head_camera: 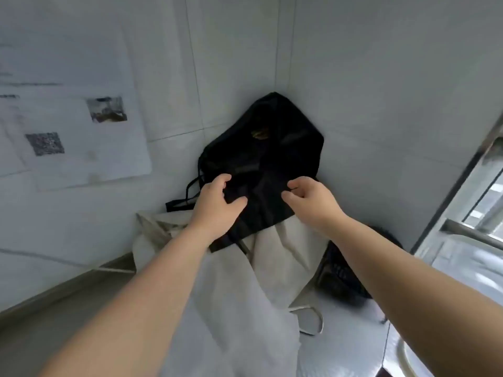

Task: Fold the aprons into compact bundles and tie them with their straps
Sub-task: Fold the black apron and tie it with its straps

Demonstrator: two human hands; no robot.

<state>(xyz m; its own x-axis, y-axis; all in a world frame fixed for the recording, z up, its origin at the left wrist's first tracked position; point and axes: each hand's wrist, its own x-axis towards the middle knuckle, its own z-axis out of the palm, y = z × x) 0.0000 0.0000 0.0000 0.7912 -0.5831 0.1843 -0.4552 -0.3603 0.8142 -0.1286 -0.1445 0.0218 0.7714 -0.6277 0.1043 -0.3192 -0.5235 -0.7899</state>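
**Soft daylight, smeared edges**

Cool, even light fills the scene. It is brightest at the metal-framed window (pixel 487 202) on the right, where glare washes out the glass. The white tiled walls (pixel 367 91) read flat grey, without hard shadows. The crumpled black fabric apron (pixel 266 148) is so dark its folds barely show. Blur smears the window frame and the printed paper sheets (pixel 70 126) on the left wall. Wide-angle distortion bends lines near the edges.
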